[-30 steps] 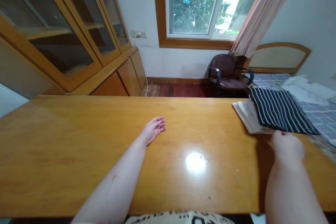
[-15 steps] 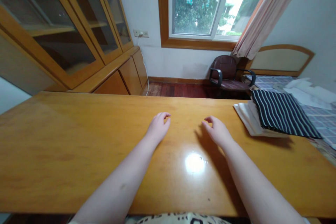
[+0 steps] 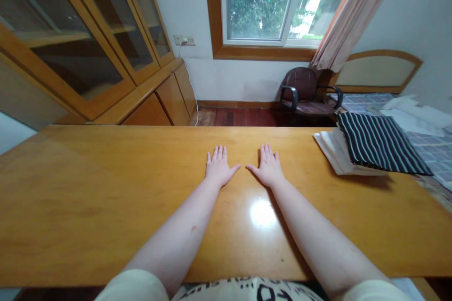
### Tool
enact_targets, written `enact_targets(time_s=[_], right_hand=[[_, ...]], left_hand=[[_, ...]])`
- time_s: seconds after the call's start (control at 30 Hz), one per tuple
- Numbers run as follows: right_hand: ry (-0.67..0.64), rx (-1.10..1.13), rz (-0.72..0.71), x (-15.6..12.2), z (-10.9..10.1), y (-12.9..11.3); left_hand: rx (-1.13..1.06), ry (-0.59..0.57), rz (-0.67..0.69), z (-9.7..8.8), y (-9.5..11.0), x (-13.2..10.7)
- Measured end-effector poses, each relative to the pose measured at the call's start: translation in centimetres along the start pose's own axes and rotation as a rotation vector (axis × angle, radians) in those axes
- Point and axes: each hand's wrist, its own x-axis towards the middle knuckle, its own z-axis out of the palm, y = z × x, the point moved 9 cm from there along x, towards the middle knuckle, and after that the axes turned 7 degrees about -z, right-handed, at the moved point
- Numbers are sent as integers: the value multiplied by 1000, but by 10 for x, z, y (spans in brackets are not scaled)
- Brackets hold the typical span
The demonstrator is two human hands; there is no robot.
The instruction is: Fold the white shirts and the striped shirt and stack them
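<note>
My left hand (image 3: 218, 168) lies palm down on the wooden table (image 3: 106, 207), fingers stretched out and thumb pointing right. My right hand (image 3: 269, 167) rests flat beside it, its thumb pointing left. A small gap separates the two thumbs. Neither hand holds anything. To the right of my right hand is a stack of folded white cloth (image 3: 334, 153), with a black-and-white striped cloth (image 3: 383, 143) on top of it, overhanging on the right.
A glass-fronted cabinet (image 3: 102, 33) stands at the left behind the table. Beyond the far edge are a maroon armchair (image 3: 302, 84) and a window with a pink curtain (image 3: 356, 19). A bed with a checked cover (image 3: 367, 102) is on the right.
Both hands have gone from loosely curled to flat, with fingers spread on the table. They have come closer together, and the view has shifted slightly.
</note>
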Motion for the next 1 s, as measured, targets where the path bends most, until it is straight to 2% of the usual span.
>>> enact_targets(time_s=[0.2, 0.73, 1.0], right_hand=[[-129, -41, -3, 1, 8, -2], [-107, -10, -5, 1, 5, -3], [-95, -3, -6, 1, 6, -3]], left_hand=[[23, -35, -8, 0, 1, 0], [-32, -34, -1, -3, 2, -1], [-27, -5, 3, 1, 0, 0]])
